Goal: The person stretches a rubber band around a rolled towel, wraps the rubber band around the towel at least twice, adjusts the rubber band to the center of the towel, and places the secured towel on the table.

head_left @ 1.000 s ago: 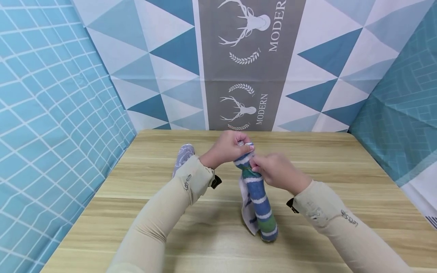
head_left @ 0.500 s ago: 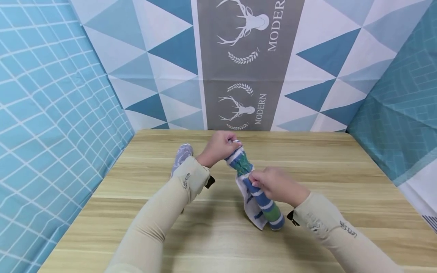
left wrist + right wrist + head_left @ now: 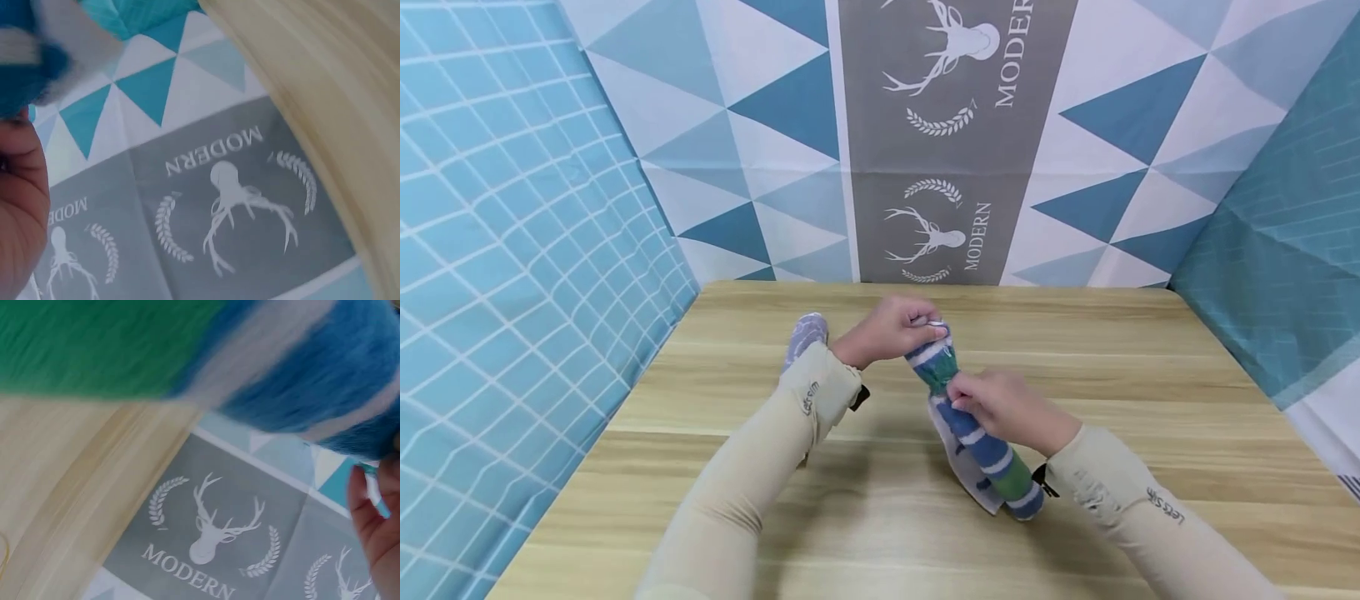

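Observation:
A fuzzy blue, green and white striped cloth [image 3: 988, 454], long and roll-shaped, slants from upper left to lower right in the head view. My left hand [image 3: 891, 332] pinches its upper end. With curled fingers, my right hand [image 3: 1009, 408] grips it just below a narrowed green section, where the cloth looks gathered. A pale flap with dark blue marks hangs along its left side. Close in the right wrist view, the cloth [image 3: 275, 362] fills the top, and part of the right hand [image 3: 384, 525] shows at the edge. The left wrist view catches the left hand [image 3: 22, 206] under the blurred cloth [image 3: 69, 50].
A grey-purple patterned cloth roll [image 3: 807, 335] lies on the wooden table [image 3: 865, 533] at the back left, partly hidden by the left sleeve. Behind the table hangs a patterned backdrop [image 3: 925, 150]; a blue checked sheet [image 3: 512, 250] stands along the left side.
My right hand has moved down along the striped cloth, from its upper part to below the green section. The cloth's lower end has swung right, and my left hand has shifted slightly left.

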`<control>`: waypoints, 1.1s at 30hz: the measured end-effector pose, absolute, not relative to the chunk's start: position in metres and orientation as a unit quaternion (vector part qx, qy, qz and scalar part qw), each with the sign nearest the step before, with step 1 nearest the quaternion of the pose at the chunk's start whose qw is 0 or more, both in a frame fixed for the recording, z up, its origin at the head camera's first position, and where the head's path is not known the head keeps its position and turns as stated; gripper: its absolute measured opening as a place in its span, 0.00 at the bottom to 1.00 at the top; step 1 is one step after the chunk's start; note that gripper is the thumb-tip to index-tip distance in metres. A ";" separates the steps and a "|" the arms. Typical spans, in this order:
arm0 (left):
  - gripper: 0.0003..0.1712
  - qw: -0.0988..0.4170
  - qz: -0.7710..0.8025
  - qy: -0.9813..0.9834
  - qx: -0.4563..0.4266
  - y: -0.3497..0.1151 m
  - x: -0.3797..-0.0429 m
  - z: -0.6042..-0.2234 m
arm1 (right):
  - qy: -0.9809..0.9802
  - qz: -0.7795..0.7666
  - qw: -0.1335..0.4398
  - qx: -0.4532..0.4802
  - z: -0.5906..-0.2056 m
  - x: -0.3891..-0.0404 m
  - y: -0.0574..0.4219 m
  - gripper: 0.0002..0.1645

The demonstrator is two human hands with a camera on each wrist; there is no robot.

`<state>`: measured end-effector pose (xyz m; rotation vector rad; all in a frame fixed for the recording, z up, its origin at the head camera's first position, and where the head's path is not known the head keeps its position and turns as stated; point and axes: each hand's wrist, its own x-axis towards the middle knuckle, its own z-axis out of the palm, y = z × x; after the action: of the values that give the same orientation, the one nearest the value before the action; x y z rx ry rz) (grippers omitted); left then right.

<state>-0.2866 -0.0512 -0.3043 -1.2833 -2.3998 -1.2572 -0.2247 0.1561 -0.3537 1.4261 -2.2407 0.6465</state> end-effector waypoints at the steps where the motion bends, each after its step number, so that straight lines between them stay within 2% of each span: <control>1: 0.08 0.067 -0.420 -0.791 -0.440 -0.051 -0.287 -0.303 | -0.797 0.242 0.216 0.509 -0.353 -0.226 0.157 0.15; 5: 0.08 0.065 -0.417 -0.778 -0.465 -0.052 -0.287 -0.299 | -0.781 0.240 0.292 0.497 -0.352 -0.233 0.159 0.26; 10: 0.07 0.063 -0.425 -0.772 -0.469 -0.051 -0.284 -0.295 | -0.758 0.174 0.380 0.501 -0.348 -0.238 0.159 0.30; 13: 0.07 0.057 -0.437 -0.768 -0.466 -0.050 -0.283 -0.294 | -0.750 0.148 0.399 0.506 -0.346 -0.240 0.160 0.29; 19: 0.07 0.057 -0.428 -0.765 -0.478 -0.047 -0.283 -0.296 | -0.748 0.098 0.396 0.523 -0.345 -0.244 0.158 0.18; 22: 0.07 0.045 -0.442 -0.767 -0.463 -0.046 -0.282 -0.296 | -0.768 0.116 0.372 0.508 -0.345 -0.243 0.156 0.17; 24: 0.06 0.045 -0.461 -0.770 -0.439 -0.046 -0.281 -0.294 | -0.805 0.162 0.321 0.473 -0.344 -0.240 0.154 0.16; 27: 0.07 0.068 -0.481 -0.784 -0.386 -0.044 -0.278 -0.291 | -0.865 0.250 0.212 0.379 -0.344 -0.235 0.152 0.26; 29: 0.08 0.094 -0.474 -0.798 -0.361 -0.043 -0.277 -0.288 | -0.891 0.284 0.164 0.313 -0.343 -0.233 0.150 0.32; 33: 0.07 0.121 -0.466 -0.807 -0.343 -0.042 -0.276 -0.288 | -0.902 0.324 0.134 0.254 -0.342 -0.233 0.150 0.26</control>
<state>-0.2755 -0.0417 -0.2877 -1.0013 -2.3559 -1.3602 -0.2333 0.1505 -0.3425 0.7362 -2.6145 0.9386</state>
